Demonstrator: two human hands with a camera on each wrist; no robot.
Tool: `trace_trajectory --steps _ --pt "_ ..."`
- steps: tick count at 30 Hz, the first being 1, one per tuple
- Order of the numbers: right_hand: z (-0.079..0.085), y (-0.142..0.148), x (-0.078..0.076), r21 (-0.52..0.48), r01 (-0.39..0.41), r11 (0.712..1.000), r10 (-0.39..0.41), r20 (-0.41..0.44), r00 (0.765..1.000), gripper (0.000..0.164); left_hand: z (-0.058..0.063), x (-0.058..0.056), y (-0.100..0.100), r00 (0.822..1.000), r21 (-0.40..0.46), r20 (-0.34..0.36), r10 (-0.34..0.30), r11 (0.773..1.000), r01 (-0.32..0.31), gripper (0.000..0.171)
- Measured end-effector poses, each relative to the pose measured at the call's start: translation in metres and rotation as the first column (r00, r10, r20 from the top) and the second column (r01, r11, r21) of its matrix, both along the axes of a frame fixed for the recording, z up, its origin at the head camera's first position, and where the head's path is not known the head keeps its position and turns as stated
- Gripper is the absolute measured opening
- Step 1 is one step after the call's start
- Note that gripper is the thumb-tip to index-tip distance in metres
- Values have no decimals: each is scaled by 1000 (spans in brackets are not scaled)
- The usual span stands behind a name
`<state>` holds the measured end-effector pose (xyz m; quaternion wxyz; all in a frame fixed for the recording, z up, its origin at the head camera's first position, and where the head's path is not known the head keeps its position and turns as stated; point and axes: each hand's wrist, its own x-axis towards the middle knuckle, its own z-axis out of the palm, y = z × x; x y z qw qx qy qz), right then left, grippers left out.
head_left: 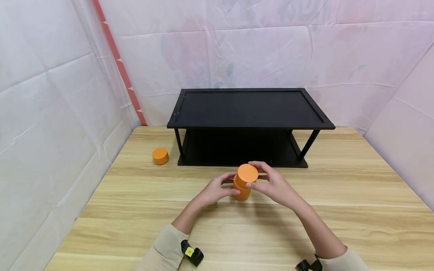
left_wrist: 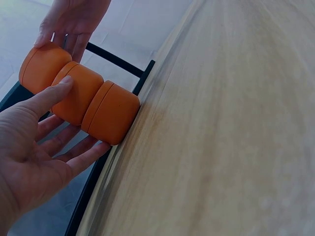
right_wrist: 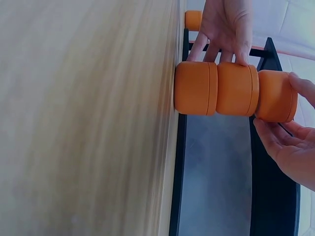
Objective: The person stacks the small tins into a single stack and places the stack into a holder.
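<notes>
Wooden table [head_left: 339,195] holds a black shelf [head_left: 249,109]. Left hand [head_left: 213,190] steadies a stack of three orange cylinders [head_left: 243,183] with thumb and fingertips; right hand [head_left: 274,184] pinches the top one. No writing shows.

Matt orange cylinders [head_left: 243,184] on smooth light wood-grain table [head_left: 339,210]; matt black shelf [head_left: 249,109].

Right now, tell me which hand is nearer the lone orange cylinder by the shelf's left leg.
Left. The left hand grips the orange stack on its left side, toward the lone cylinder; the right hand holds the stack's far side.
</notes>
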<state>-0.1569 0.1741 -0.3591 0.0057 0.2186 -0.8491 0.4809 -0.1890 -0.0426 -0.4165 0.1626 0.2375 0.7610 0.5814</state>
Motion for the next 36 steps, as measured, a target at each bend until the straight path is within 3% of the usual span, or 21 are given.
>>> trace_trajectory --steps 31,36 --pt "-1 -4 -3 2 -22 1000 22 37 999 57 -1 -1 0 1000 -9 -11 0 1000 0 57" --pt "-1 -4 -3 0 -19 1000 19 42 999 57 12 5 0 1000 9 1 -7 1000 7 56"
